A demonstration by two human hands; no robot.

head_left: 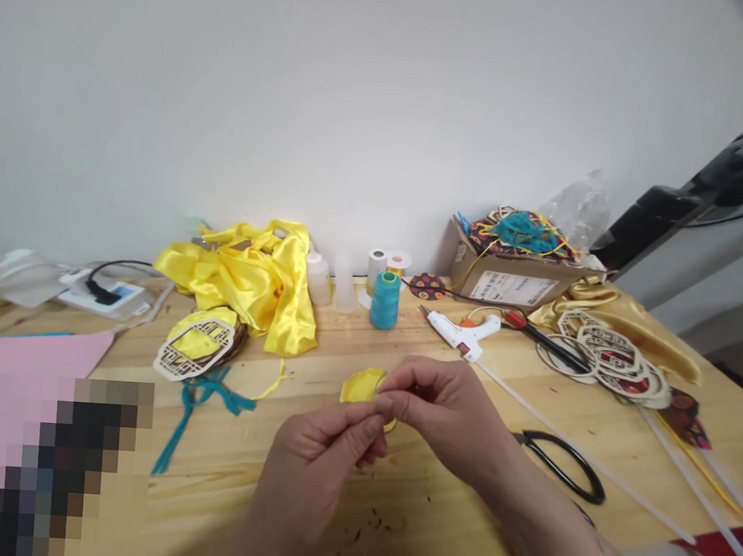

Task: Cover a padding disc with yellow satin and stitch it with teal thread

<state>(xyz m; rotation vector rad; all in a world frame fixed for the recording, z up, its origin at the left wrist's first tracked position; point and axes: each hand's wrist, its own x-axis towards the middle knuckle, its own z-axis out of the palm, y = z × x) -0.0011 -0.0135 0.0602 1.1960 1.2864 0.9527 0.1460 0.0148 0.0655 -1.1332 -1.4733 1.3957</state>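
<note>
Both of my hands meet fingertip to fingertip above the middle of the table. My left hand [329, 456] is closed in a pinch, thumb against the index finger. Touching it, my right hand [442, 412] pinches too, its fingers bent inward. Whatever sits between the fingertips is too small or hidden to name. Just behind the fingers shows a yellow cloth piece [358, 385] with a thin curved rim, partly covered by the hands; I cannot tell whether it is held or lies on the wood. Black-handled scissors [565, 466] lie beside my right wrist, their blades hidden.
Behind the hands stand a teal thread cone [385, 301] and a white glue gun [465, 334]. Yellow satin [252, 275] and wooden cutouts [197, 347] lie left, near teal strips [204, 394]. A cardboard box [503, 273] and more cutouts [618, 360] are right.
</note>
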